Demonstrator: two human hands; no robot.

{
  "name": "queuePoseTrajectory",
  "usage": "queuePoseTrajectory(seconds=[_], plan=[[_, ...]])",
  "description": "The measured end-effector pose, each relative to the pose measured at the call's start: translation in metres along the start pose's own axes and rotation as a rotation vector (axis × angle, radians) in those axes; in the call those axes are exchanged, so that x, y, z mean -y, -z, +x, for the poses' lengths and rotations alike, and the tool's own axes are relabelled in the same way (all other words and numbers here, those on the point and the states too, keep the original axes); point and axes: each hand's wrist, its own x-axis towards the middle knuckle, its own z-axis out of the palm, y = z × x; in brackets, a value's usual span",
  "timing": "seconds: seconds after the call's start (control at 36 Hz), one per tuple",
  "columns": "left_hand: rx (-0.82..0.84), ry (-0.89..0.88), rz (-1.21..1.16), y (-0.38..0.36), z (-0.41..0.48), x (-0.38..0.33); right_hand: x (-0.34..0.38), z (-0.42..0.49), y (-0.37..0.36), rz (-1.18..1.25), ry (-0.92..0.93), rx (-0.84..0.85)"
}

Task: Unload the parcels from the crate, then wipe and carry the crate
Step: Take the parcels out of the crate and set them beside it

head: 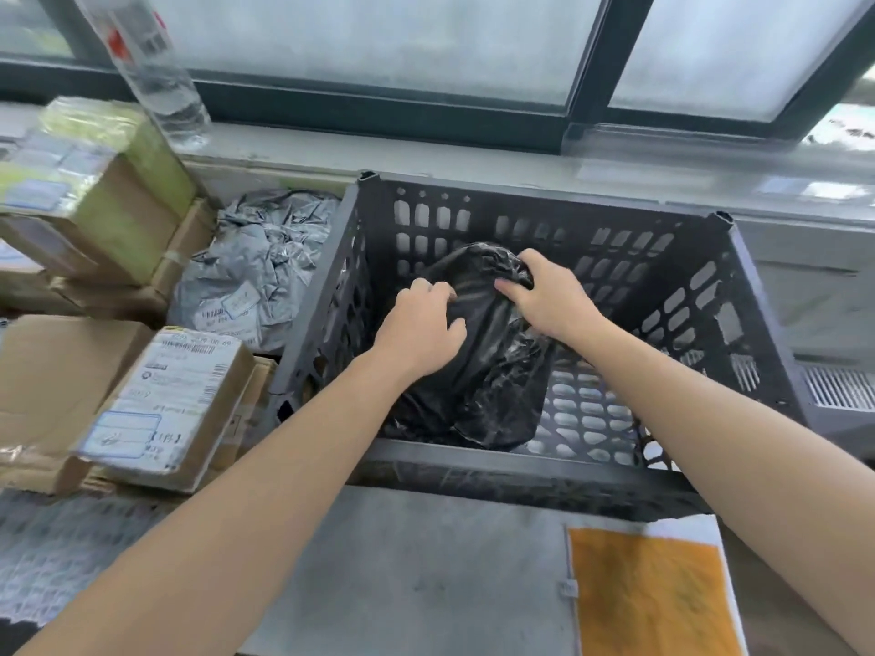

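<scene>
Reaching forward and down into the crate [544,197] with both bare forearms, over its near rim. Gripping the black bag [487,376], which sits inside the crate in its left half, on the slotted floor.

Clutching the bag's left flank with the left hand [416,330]: fingers curled into the plastic, thumb laid across the front, wrist nearly straight. Pinching the bunched top of the bag with the right hand [551,298]: fingers hooked over the crumple, thumb pressed in from the left, wrist turned slightly inward.

Standing on the table [426,561], against the window sill: the crate itself. Just beside the crate's left wall: a crumpled grey bag [255,272]. Further left of the crate: labelled cardboard boxes [180,400]. Beyond the crate's far left corner: a clear bottle [156,73]. In front of the crate's near right corner: an orange cloth [653,594].
</scene>
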Motion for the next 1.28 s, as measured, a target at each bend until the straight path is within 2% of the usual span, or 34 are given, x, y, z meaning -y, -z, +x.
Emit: queuePoseTrajectory(seconds=[0.11, 0.19, 0.33, 0.42, 0.47, 0.53, 0.58, 0.72, 0.92, 1.11, 1.28], plan=[[0.056, -0.188, -0.012, 0.001, -0.012, -0.012, 0.005, -0.011, 0.018, 0.092, -0.087, -0.217], [0.114, -0.255, 0.041, 0.002, -0.02, -0.024, 0.005, -0.012, 0.024, 0.185, -0.211, -0.3], [0.145, -0.162, 0.292, -0.004, -0.029, -0.04, 0.009, -0.013, 0.021, 0.338, -0.445, -0.297], [0.146, -0.065, 0.332, -0.004, -0.032, -0.052, 0.012, -0.017, 0.016, 0.475, -0.443, -0.26], [0.081, -0.058, 0.299, 0.0, -0.03, -0.053, 0.019, -0.023, 0.016, 0.595, -0.407, -0.215], [0.002, -0.079, 0.179, 0.007, -0.027, -0.045, 0.026, -0.03, 0.019, 0.713, -0.366, -0.147], [-0.029, -0.051, -0.008, 0.017, -0.024, -0.034, 0.029, -0.035, 0.024, 0.73, -0.299, -0.062], [-0.066, 0.181, -0.597, 0.03, -0.013, -0.007, 0.022, -0.042, 0.022, 0.478, -0.104, -0.036], [-0.082, 0.342, -0.861, 0.029, -0.008, 0.002, 0.015, -0.047, 0.007, 0.285, 0.03, -0.12], [-0.078, 0.428, -1.144, 0.04, -0.004, 0.007, 0.001, -0.043, 0.013, 0.251, -0.16, -0.196], [-0.071, 0.494, -1.269, 0.043, -0.007, 0.007, -0.008, -0.044, 0.017, 0.578, -0.307, -0.068]])
